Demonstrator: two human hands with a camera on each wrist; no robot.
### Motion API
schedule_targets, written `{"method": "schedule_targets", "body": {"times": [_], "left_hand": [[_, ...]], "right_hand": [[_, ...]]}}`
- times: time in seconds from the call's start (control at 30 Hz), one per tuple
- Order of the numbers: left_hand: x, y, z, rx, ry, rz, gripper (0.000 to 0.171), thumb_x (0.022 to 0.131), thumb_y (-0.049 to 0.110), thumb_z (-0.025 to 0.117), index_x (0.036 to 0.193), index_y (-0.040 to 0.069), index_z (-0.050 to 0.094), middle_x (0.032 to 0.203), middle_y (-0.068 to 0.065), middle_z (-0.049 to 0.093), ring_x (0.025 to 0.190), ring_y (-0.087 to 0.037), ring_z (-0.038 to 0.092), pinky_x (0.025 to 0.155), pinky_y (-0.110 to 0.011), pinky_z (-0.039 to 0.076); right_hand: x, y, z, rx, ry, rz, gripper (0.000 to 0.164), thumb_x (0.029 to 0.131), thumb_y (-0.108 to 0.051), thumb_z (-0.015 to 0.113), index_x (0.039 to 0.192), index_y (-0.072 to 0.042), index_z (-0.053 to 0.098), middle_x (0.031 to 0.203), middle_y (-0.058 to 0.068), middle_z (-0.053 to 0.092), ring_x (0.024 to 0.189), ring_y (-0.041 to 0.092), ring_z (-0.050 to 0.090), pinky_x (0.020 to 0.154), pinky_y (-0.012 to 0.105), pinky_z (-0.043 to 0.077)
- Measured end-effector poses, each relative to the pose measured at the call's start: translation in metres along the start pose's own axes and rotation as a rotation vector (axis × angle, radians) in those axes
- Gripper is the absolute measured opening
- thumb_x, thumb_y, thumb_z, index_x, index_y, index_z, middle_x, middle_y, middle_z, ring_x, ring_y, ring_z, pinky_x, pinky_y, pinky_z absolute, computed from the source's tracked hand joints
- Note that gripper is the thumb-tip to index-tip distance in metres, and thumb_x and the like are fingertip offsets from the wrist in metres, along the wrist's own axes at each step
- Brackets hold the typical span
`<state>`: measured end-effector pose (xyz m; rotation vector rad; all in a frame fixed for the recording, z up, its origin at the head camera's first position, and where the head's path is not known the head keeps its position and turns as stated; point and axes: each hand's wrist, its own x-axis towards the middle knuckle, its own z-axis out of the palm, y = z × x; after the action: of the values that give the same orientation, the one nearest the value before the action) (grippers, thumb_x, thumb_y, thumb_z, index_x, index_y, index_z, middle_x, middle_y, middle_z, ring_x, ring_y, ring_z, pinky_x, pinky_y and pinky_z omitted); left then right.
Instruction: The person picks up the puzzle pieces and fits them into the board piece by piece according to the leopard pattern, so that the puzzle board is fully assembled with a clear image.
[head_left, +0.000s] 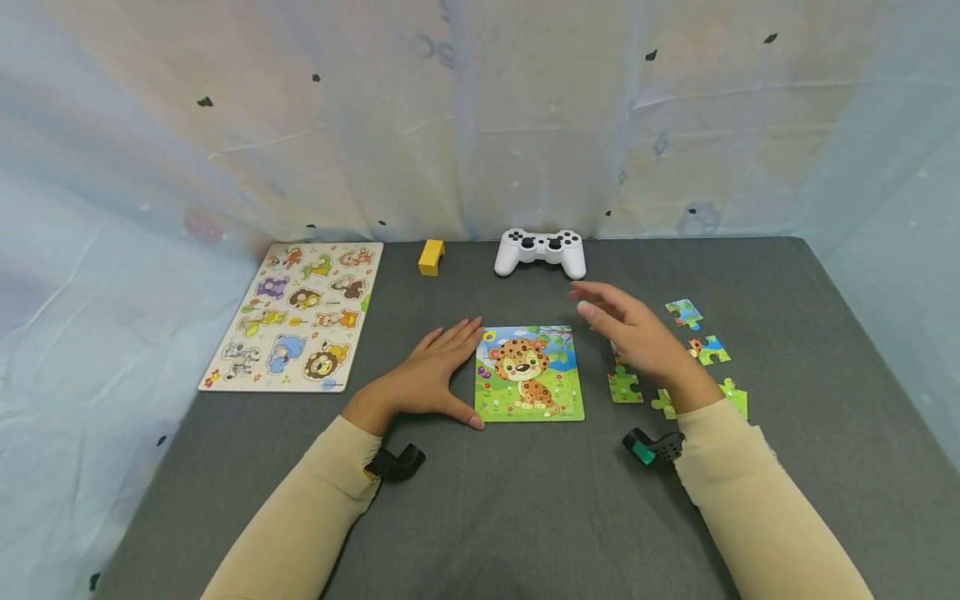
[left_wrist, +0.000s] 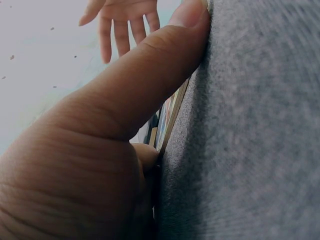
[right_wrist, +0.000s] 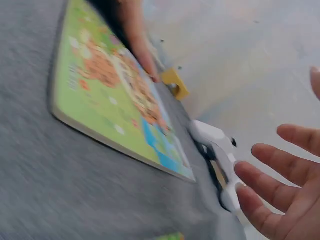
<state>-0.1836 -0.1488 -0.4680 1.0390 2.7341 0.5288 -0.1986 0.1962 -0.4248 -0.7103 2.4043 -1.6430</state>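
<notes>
A square cheetah picture puzzle (head_left: 525, 396) lies flat in the middle of the grey table, green below and blue above. My left hand (head_left: 431, 379) rests at its left side, fingers straight and thumb spread toward the lower left corner. In the left wrist view the thumb (left_wrist: 145, 75) hides most of the puzzle's edge. My right hand (head_left: 633, 333) hovers to the right of the puzzle with loosely extended fingers and nothing in them; the right wrist view shows these fingers (right_wrist: 272, 187) spread apart. Beneath and beside it lie loose jigsaw pieces (head_left: 624, 386), partly covered by the hand and wrist.
More loose pieces (head_left: 709, 350) lie toward the right side. A white game controller (head_left: 540, 252) and a yellow block (head_left: 431, 257) sit along the back edge. At the left is a wooden animal board (head_left: 292, 321). A pale curtain (head_left: 480, 125) hangs behind the table.
</notes>
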Motion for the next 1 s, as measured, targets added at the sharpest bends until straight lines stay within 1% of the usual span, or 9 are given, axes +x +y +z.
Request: {"method": "schedule_targets", "body": {"times": [0.17, 0.3, 0.43, 0.5, 0.6, 0.73, 0.87, 1.0], "left_hand": [[0.000, 0.001, -0.001, -0.005, 0.005, -0.004, 0.136, 0.055, 0.084, 0.065, 0.155, 0.012, 0.010, 0.160, -0.003, 0.004, 0.144, -0.021, 0.003, 0.111, -0.050, 0.003], [0.000, 0.000, -0.001, -0.008, 0.006, -0.007, 0.136, 0.055, 0.084, 0.066, 0.155, 0.012, 0.010, 0.160, -0.003, 0.004, 0.144, -0.021, 0.003, 0.111, -0.050, 0.004], [0.000, 0.000, -0.001, -0.007, -0.001, -0.007, 0.136, 0.055, 0.084, 0.066, 0.155, 0.012, 0.010, 0.160, -0.003, 0.004, 0.144, -0.021, 0.002, 0.111, -0.050, 0.004], [0.001, 0.000, -0.001, -0.008, -0.006, -0.008, 0.136, 0.055, 0.084, 0.066, 0.155, 0.012, 0.010, 0.160, -0.003, 0.003, 0.144, -0.022, 0.002, 0.111, -0.051, 0.004], [0.001, -0.001, -0.001, -0.014, -0.008, -0.008, 0.135, 0.055, 0.084, 0.066, 0.155, 0.012, 0.009, 0.160, -0.003, 0.003, 0.144, -0.022, 0.002, 0.111, -0.051, 0.004], [0.001, -0.001, 0.000, -0.015, -0.008, -0.006, 0.135, 0.056, 0.084, 0.065, 0.155, 0.013, 0.009, 0.160, -0.003, 0.003, 0.144, -0.022, 0.002, 0.111, -0.051, 0.004], [0.001, 0.000, -0.001, -0.007, -0.004, -0.002, 0.136, 0.055, 0.085, 0.065, 0.155, 0.012, 0.009, 0.160, -0.003, 0.003, 0.144, -0.022, 0.002, 0.111, -0.051, 0.004], [0.001, 0.001, -0.001, -0.004, -0.020, -0.001, 0.136, 0.055, 0.085, 0.064, 0.155, 0.013, 0.006, 0.160, -0.003, 0.001, 0.144, -0.022, 0.001, 0.111, -0.051, 0.003]], "right_hand": [[-0.003, 0.003, -0.024, 0.140, 0.085, -0.003, 0.044, 0.105, -0.034, 0.036, 0.146, -0.020, 0.040, 0.141, 0.013, 0.045, 0.122, 0.034, 0.048, 0.094, 0.053, 0.039], [-0.008, 0.005, -0.042, 0.276, 0.145, -0.022, 0.049, 0.105, -0.038, 0.028, 0.147, -0.015, 0.040, 0.141, 0.022, 0.042, 0.121, 0.042, 0.044, 0.093, 0.049, 0.040], [-0.015, 0.008, -0.058, 0.439, 0.178, -0.062, 0.055, 0.105, -0.042, 0.023, 0.147, -0.009, 0.037, 0.142, 0.029, 0.035, 0.123, 0.049, 0.035, 0.093, 0.044, 0.039], [-0.018, 0.012, -0.066, 0.502, 0.187, -0.087, 0.058, 0.105, -0.043, 0.021, 0.148, -0.007, 0.035, 0.144, 0.030, 0.032, 0.124, 0.050, 0.032, 0.095, 0.045, 0.037], [-0.023, 0.019, -0.076, 0.570, 0.208, -0.107, 0.061, 0.104, -0.046, 0.020, 0.149, -0.006, 0.033, 0.145, 0.031, 0.029, 0.126, 0.048, 0.031, 0.098, 0.046, 0.035], [-0.030, 0.028, -0.086, 0.611, 0.267, -0.082, 0.065, 0.102, -0.052, 0.023, 0.149, -0.008, 0.033, 0.146, 0.029, 0.029, 0.128, 0.043, 0.034, 0.100, 0.046, 0.034], [-0.034, 0.035, -0.094, 0.623, 0.327, -0.053, 0.067, 0.100, -0.055, 0.026, 0.148, -0.009, 0.035, 0.146, 0.027, 0.031, 0.129, 0.045, 0.032, 0.099, 0.047, 0.034], [-0.039, 0.041, -0.101, 0.622, 0.385, -0.035, 0.067, 0.100, -0.056, 0.028, 0.147, -0.010, 0.036, 0.146, 0.025, 0.033, 0.129, 0.044, 0.031, 0.098, 0.046, 0.033]]}}
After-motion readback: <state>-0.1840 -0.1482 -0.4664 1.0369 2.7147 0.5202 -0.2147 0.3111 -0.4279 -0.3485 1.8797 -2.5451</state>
